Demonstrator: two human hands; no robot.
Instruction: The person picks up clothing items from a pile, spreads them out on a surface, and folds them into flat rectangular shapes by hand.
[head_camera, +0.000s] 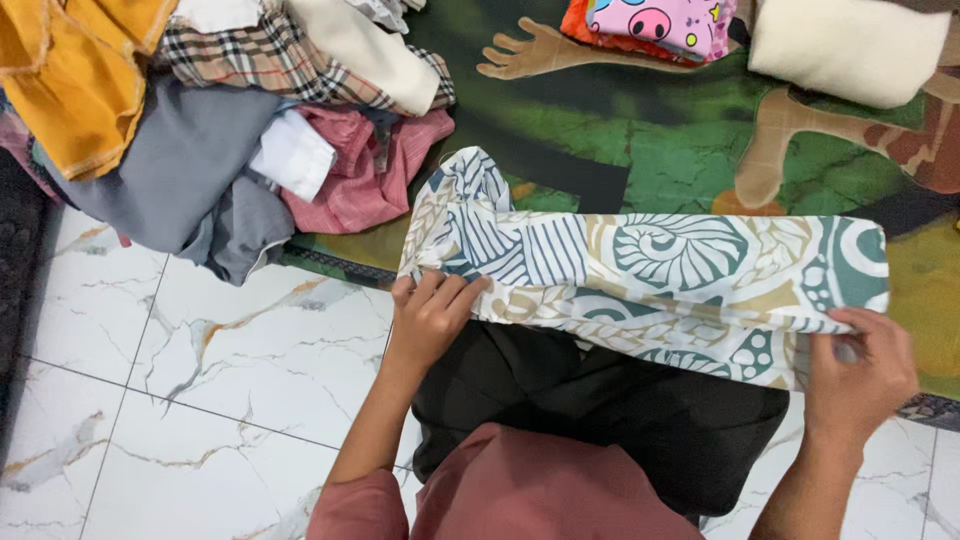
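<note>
Patterned cloth (660, 275), cream w/ teal, navy & tan leaf and swirl prints, lies folded into a long band across the near edge of a green picture rug (640, 150), its lower edge hanging over the person's black-clad lap (600, 400). Left hand (432, 312) sits at the band's left end, fingers curled down & pinched shut on the fabric edge, thumb side tucked under. Right hand (862, 372) is at the right end, fingers closed over the lower right corner, thumb on top, gripping the cloth. Band is stretched roughly level btwn both hands; a loose bunch of it rises at upper left, just above the left hand. Person wears a dusty-rose top, sleeves visible at bottom. To the left, a heap of clothes (230, 120) rests partly on the rug & partly on the white marble tile floor (200, 400): mustard piece, grey garment, plaid shirt, pink striped item, white bits. Top right on the rug, well apart from the hands: a folded cream cloth (850, 45) & beside it a pink cartoon-print piece (660, 25) over smth orange.
</note>
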